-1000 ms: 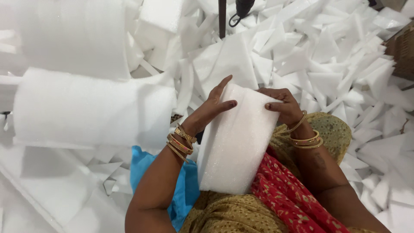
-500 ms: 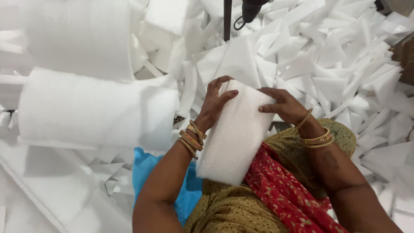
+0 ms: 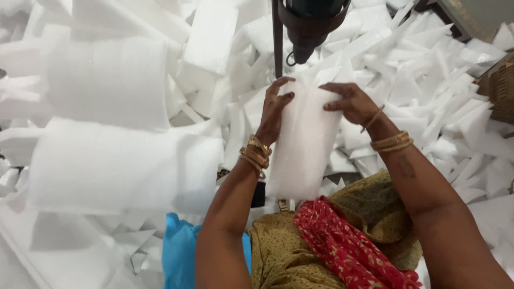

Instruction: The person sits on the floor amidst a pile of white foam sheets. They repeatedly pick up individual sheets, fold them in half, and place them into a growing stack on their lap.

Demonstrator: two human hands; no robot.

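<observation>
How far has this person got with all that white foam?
Done, it seems: two big stacks of foam sheets lie to the person's left. In hand: the left hand and right hand hold one white foam piece upright near the dark machine. Left: loose offcuts heaped all around.

Dark machine head cut off by top edge; foam sheet lower end hidden behind red cloth; woven basket cropped at right.

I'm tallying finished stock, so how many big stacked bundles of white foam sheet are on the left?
2. One foam bundle lies at upper left; a second foam bundle lies just below it, nearer the left hand. More may be hidden among the scraps.
</observation>
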